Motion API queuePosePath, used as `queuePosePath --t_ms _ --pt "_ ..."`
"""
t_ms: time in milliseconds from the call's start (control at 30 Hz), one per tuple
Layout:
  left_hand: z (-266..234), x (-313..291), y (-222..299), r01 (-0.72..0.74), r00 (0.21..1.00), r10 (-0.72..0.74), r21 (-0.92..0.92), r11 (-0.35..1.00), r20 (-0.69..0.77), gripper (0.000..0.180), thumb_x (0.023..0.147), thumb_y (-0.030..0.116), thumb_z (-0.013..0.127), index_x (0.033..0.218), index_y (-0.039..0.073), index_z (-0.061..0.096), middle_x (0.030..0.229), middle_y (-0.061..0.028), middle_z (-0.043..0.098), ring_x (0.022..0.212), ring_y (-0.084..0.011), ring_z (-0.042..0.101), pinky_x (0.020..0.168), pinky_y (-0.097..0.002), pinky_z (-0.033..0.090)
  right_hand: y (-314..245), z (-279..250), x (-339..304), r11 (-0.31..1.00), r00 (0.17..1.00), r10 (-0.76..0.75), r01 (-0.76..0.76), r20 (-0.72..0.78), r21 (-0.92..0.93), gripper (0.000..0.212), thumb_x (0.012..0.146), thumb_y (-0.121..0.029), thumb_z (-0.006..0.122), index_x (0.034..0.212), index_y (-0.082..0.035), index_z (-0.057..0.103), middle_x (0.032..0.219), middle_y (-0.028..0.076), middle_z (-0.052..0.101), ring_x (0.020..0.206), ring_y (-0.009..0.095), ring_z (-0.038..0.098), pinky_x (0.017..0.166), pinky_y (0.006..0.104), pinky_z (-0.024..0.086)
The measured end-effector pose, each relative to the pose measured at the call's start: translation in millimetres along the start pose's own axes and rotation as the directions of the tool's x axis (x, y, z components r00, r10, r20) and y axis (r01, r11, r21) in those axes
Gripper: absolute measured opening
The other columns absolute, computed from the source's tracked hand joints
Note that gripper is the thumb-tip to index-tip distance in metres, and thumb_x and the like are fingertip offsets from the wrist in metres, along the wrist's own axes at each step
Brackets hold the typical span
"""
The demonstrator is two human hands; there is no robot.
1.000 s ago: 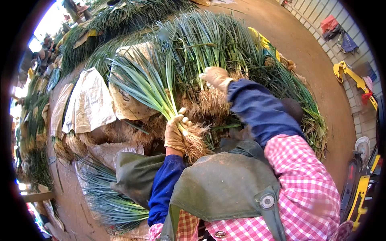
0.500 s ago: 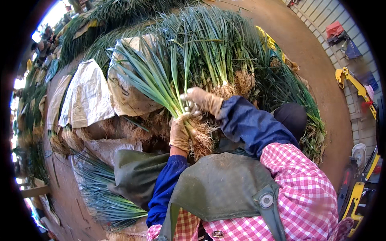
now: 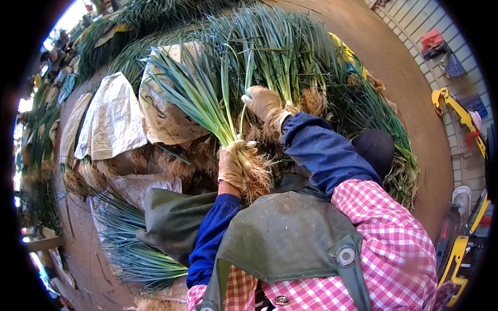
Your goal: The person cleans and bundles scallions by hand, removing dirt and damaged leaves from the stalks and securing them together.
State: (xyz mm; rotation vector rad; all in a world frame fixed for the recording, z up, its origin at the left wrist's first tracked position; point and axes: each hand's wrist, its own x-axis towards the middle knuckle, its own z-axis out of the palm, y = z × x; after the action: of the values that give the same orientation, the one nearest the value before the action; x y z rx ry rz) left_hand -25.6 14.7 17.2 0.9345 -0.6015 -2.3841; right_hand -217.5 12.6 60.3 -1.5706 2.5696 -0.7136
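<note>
My gloved left hand (image 3: 232, 165) is closed round the white lower stems of a bunch of green onions (image 3: 210, 106). Its long leaves fan up and to the left, and pale brown roots (image 3: 259, 170) hang out on the right of my fist. Above and to the right, my gloved right hand (image 3: 265, 106) is closed on one upright green onion stalk (image 3: 249, 67) that rises from the bunch. Just beyond that hand lies a big heap of green onions (image 3: 282, 57), roots toward me.
Pale sacks (image 3: 111, 122) cover more onions at the left. Another pile of green onions (image 3: 142, 254) lies at lower left beside my knee. Brown floor (image 3: 425, 124) curves round the right, where a yellow metal frame (image 3: 456, 264) stands near a white wall (image 3: 415, 26).
My right hand has moved up and away from the left hand, along the stalk. The left hand still grips the bunch, nearly in place.
</note>
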Motion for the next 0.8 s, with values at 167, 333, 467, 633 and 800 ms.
queuePosePath --t_ms 167,333,467,633,800 --pt "8.1 -4.2 -3.4 -0.067 0.997 0.066 -0.024 0.997 -0.050 0.024 0.081 0.006 0.055 0.102 -0.006 0.054 0.083 -0.0147 0.061 0.065 -0.0260 0.065 0.057 -0.0362 0.057 0.5 22.3 -58.2 0.798 0.804 -0.550 0.426 0.227 0.426 0.028 0.089 -0.037 0.058 0.080 -0.011 0.063 0.067 0.002 0.054 0.061 0.014 0.058 0.052 0.0319 0.051" --pt "-11.0 -1.8 -0.5 0.027 0.994 -0.017 -0.090 0.996 0.110 0.030 0.079 0.012 0.055 0.101 -0.009 0.053 0.088 -0.0265 0.065 0.072 -0.0341 0.066 0.065 -0.0406 0.058 -62.3 -75.6 -130.1 0.650 0.402 -0.391 -0.517 0.828 0.557 0.018 0.086 -0.021 0.066 0.078 -0.005 0.064 0.067 0.000 0.061 0.058 0.008 0.057 0.052 0.0237 0.044" --pt "-30.1 13.7 -4.0 0.036 0.983 -0.010 -0.143 0.989 0.183 0.028 0.079 0.011 0.053 0.100 -0.008 0.052 0.093 -0.0313 0.063 0.080 -0.0392 0.066 0.071 -0.0475 0.058 -39.4 -106.8 -134.6 0.700 0.163 -0.317 -0.624 0.934 0.346 0.021 0.086 -0.021 0.067 0.074 -0.005 0.060 0.062 -0.003 0.051 0.056 0.006 0.049 0.050 0.0248 0.038" --pt "3.2 17.1 -6.7 0.023 0.983 -0.006 -0.088 0.996 0.183 0.020 0.081 0.010 0.052 0.097 -0.002 0.054 0.090 -0.0277 0.065 0.062 -0.0221 0.063 0.052 -0.0293 0.055 125.4 -10.0 -121.9 0.581 0.303 0.353 0.671 0.885 -0.462 0.032 0.079 -0.029 0.069 0.106 -0.013 0.072 0.110 0.008 0.068 0.096 0.024 0.066 0.076 0.0393 0.052" --pt "13.1 -5.0 3.4 0.008 0.997 -0.008 -0.008 1.000 0.071 0.013 0.081 0.011 0.057 0.091 0.002 0.058 0.068 -0.0084 0.062 0.047 -0.0138 0.054 0.041 -0.0235 0.046 49.3 -23.0 -55.3 0.939 0.813 -0.151 -0.060 0.563 0.338 0.032 0.092 -0.029 0.056 0.113 -0.005 0.057 0.096 0.010 0.065 0.086 0.020 0.063 0.072 0.0330 0.054"
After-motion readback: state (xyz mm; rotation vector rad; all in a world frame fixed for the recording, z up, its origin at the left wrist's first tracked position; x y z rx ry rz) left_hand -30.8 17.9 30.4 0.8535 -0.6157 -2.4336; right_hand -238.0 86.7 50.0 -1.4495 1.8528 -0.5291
